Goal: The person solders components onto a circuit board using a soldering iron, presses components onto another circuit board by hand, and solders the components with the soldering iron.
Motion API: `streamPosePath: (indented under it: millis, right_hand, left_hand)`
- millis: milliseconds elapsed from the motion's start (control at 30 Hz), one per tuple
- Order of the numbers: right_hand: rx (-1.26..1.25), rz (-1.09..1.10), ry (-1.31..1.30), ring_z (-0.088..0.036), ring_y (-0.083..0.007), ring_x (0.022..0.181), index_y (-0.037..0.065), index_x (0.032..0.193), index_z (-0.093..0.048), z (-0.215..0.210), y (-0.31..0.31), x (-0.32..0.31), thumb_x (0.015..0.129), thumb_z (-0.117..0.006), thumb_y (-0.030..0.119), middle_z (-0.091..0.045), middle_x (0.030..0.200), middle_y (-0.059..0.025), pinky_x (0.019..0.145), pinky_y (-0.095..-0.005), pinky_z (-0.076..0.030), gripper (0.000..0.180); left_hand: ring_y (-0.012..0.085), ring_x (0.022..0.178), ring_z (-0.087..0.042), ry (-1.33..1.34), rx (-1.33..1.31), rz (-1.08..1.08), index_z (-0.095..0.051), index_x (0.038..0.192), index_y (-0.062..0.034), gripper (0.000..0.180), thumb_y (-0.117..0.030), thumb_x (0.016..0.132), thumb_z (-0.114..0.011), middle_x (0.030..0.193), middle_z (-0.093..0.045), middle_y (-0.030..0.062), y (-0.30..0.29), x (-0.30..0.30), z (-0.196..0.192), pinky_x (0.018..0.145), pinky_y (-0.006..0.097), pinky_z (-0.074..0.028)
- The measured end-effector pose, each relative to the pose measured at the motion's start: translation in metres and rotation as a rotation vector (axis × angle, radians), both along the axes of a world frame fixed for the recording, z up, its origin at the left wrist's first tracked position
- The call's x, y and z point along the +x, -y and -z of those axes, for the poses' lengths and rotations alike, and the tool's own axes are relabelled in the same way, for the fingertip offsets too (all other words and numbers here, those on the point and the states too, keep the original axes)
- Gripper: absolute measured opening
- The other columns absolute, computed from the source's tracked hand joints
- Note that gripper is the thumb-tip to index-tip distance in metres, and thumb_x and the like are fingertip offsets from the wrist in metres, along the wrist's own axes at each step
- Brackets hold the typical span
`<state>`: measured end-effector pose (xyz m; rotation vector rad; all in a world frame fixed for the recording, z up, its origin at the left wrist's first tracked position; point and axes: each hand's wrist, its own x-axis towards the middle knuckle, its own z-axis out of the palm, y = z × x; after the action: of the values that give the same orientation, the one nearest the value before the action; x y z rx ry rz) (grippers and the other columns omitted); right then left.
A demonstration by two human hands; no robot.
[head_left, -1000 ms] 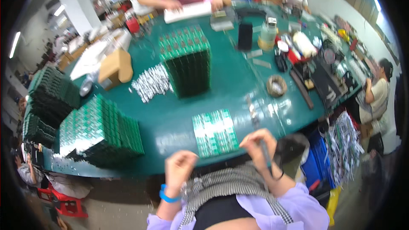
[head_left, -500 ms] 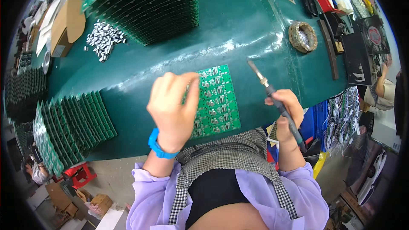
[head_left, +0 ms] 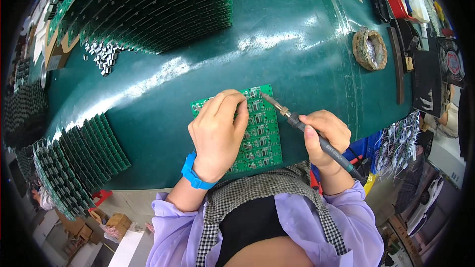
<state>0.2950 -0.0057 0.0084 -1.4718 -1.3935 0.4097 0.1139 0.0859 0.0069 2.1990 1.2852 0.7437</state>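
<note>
— Green and glossy, the desk [head_left: 307, 34] throws glare right across the middle, so where exactly is the work sitting?

— Close to the near edge, just in front of the person: a green circuit board panel [head_left: 260, 136] lying flat, with rows of small identical boards on it. The left hand [head_left: 217, 133] lies over its left half, fingers curled down and fingertips pinching or pressing at something near the top edge; what is under them is too small to tell.

— And the other one?

— The right hand [head_left: 324, 136] is wrapped closed around the dark grip of a soldering iron [head_left: 297, 121], held like a pen, with its cable running off past the wrist. The tip slants in from the right and meets the board's top edge just beside the left fingertips.

— That looks tight.

— It is, so I'd judge the care lies there: keep the fingers just clear of the hot tip, and press the panel flat so it cannot slide on that slick surface. Touch each joint briefly and lift straight off.

— Anything nearby to mind?

— Stacks of green boards [head_left: 148, 5] stand well apart at the far left, with more fanned out at the near left [head_left: 79, 153]. A brownish tip-cleaner nest [head_left: 369, 49] sits to the right, within reach for wiping the tip.
</note>
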Motion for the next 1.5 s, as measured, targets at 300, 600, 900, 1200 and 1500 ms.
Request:
streamPosePath:
  millis: [300,600,900,1200,1500]
  right_hand:
    - [-0.001,-0.068,0.032,-0.062,-0.0235,0.06,-0.006,0.084,-0.066,0.001,-0.001,-0.001,0.077,-0.063,0.005,-0.064,0.07,-0.0157,0.056,-0.0309,-0.05,0.014]
    - [0.018,-0.08,0.075,-0.064,-0.025,0.061,-0.005,0.085,-0.065,0.004,0.0,-0.002,0.078,-0.064,0.006,-0.065,0.071,-0.0155,0.057,-0.0315,-0.051,0.014]
    - [0.063,-0.033,0.087,-0.064,-0.0235,0.055,-0.004,0.081,-0.067,0.007,0.009,-0.011,0.071,-0.068,0.003,-0.065,0.068,-0.0125,0.051,-0.0303,-0.051,0.012]
    - [0.125,-0.019,0.091,-0.061,-0.025,0.051,-0.003,0.081,-0.064,0.007,0.02,-0.002,0.075,-0.063,0.006,-0.062,0.063,-0.0122,0.048,-0.0318,-0.049,0.011]
    - [0.117,-0.058,0.094,-0.06,-0.0231,0.05,-0.002,0.08,-0.066,0.008,0.016,-0.007,0.073,-0.065,0.006,-0.061,0.062,-0.0104,0.047,-0.0308,-0.048,0.011]
  left_hand:
    - [0.0219,0.069,-0.064,-0.014,0.089,-0.009,-0.062,0.084,-0.0064,0.012,-0.003,0.076,-0.069,0.086,-0.064,0.0032,0.001,0.002,0.004,0.058,0.032,-0.051]
    - [0.0224,0.069,-0.063,-0.05,0.057,-0.014,-0.063,0.085,-0.0059,0.01,-0.003,0.077,-0.069,0.089,-0.062,0.0037,0.005,0.006,0.003,0.058,0.032,-0.05]
    - [0.0243,0.066,-0.061,-0.077,-0.083,0.013,-0.063,0.087,-0.0059,0.009,-0.005,0.08,-0.069,0.095,-0.058,0.0048,0.007,0.007,-0.004,0.057,0.035,-0.047]
    - [0.0297,0.081,-0.062,0.009,-0.102,0.061,-0.06,0.089,-0.0017,0.013,0.002,0.078,-0.065,0.095,-0.058,0.011,0.014,-0.004,-0.005,0.068,0.037,-0.05]
    - [0.0294,0.083,-0.063,0.038,-0.083,0.063,-0.059,0.089,0.0002,0.015,0.006,0.077,-0.064,0.094,-0.061,0.0121,0.019,-0.002,-0.003,0.071,0.035,-0.051]
